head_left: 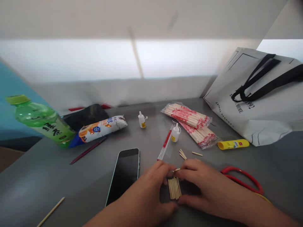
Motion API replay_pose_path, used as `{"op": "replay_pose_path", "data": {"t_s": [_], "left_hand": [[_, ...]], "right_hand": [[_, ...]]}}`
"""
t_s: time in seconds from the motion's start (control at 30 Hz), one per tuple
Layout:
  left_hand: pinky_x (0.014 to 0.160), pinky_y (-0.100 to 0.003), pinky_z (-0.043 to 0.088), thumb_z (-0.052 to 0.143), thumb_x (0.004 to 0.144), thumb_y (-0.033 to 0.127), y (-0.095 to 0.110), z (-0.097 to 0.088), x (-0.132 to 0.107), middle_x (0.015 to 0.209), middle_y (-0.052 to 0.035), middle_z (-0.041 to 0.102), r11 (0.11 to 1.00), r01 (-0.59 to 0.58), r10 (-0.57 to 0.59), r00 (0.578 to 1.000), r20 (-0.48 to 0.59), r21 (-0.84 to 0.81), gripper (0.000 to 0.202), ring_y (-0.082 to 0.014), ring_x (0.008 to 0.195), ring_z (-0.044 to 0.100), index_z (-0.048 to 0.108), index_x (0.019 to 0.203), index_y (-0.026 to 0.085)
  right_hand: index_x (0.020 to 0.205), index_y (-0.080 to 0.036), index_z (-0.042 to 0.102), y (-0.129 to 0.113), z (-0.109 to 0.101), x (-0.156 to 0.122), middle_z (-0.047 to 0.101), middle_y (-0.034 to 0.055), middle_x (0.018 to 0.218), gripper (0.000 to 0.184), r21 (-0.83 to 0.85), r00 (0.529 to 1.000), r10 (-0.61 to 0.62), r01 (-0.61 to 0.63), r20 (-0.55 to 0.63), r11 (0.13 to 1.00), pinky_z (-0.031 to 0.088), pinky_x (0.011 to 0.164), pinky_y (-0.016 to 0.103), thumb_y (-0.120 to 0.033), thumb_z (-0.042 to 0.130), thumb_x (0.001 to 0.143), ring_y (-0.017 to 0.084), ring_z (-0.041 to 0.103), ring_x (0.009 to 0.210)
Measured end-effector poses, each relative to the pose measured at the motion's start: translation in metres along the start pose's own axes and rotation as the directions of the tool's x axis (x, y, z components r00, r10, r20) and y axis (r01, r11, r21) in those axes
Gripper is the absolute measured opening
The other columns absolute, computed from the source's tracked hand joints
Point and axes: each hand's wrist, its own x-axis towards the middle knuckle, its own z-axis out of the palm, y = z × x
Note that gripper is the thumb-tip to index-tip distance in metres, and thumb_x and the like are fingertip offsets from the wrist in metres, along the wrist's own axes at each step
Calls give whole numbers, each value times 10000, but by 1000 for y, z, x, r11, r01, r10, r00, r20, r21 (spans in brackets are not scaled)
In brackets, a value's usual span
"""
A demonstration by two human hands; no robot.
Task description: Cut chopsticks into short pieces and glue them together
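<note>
A small raft of short wooden sticks (174,188) lies side by side on the grey table (82,176) near the front edge. My left hand (151,189) and my right hand (201,184) close in on it from either side, fingertips curled and meeting over its top end. Between the fingertips a single short stick piece (176,170) is pinched, just above the raft. Which hand carries it I cannot tell. Two or three loose cut pieces (182,154) and one more piece (197,154) lie just beyond my hands.
A dark phone (124,175) lies left of my hands. Two small glue bottles (142,120) (175,132), wrapped chopstick packs (189,121), a yellow glue stick (233,144), red scissors (243,179), a snack packet (101,127), a green bottle (42,121) and a white bag (258,94) stand around.
</note>
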Motion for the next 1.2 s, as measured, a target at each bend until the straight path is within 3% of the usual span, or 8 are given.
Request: {"op": "replay_pose_path", "data": {"t_s": [0.47, 0.63, 0.73, 0.83, 0.93, 1.07, 1.2], "left_hand": [[866, -327, 458, 807, 732, 149, 6, -3, 1, 1099, -26, 604, 1000, -10, 10, 1000, 3, -7, 458, -211, 968, 579, 667, 1163, 219], [841, -323, 470, 848, 685, 175, 5, -7, -3, 1121, -12, 611, 1000, 12, -11, 1000, 15, -14, 556, -206, 940, 588, 664, 1203, 261], [774, -323, 473, 869, 694, 281, 4, -11, -3, 1161, -5, 626, 998, 67, -67, 997, -42, -3, 629, -198, 874, 594, 641, 1280, 315], [715, -322, 466, 739, 841, 334, 2, -14, -1, 1083, -7, 672, 995, 92, -88, 986, -143, 24, 414, -182, 781, 595, 673, 1248, 298], [726, -324, 466, 633, 910, 293, 3, -14, 0, 1014, -17, 706, 996, 70, -58, 982, -180, 57, 231, -184, 776, 615, 731, 1116, 259], [771, -337, 472, 608, 910, 266, 5, -13, 1, 972, -31, 735, 992, 68, -48, 981, -186, 102, 186, -208, 815, 643, 756, 1020, 244], [793, -351, 473, 609, 907, 285, 4, -12, 1, 963, -34, 752, 990, 80, -53, 975, -216, 118, 180, -224, 825, 651, 761, 996, 246]], "right_hand": [[1212, -315, 686, 4, 3, 1, 662, 26, 1125, 326, 6, 1000, -11, 11, -16, 1000, 533, 908, 385, -331, 758, 894, 242, 638, 1041], [1228, -311, 682, 8, 0, 0, 660, 33, 1097, 346, -8, 999, -32, 32, -21, 999, 537, 874, 388, -414, 754, 905, 249, 639, 1010], [1247, -328, 672, 12, -4, -1, 651, 30, 1084, 263, -41, 993, -36, 32, -112, 999, 529, 868, 379, -353, 657, 985, 234, 634, 1003], [1186, -312, 699, 16, -3, 2, 647, 40, 1093, 241, -63, 976, -40, 27, -213, 998, 520, 879, 372, -221, 531, 1038, 218, 630, 1015], [1126, -289, 712, 19, 2, 5, 643, 44, 1071, 226, -49, 967, -11, -1, -254, 999, 517, 870, 379, -187, 539, 1023, 219, 632, 993], [1072, -278, 692, 20, 8, 7, 639, 32, 1042, 136, -11, 969, 53, -57, -239, 998, 517, 845, 387, -212, 605, 991, 225, 633, 966], [985, -254, 662, 18, 11, 8, 635, 28, 1002, 125, -18, 971, 69, -75, -227, 997, 511, 852, 401, -184, 562, 1011, 229, 623, 953]]}}
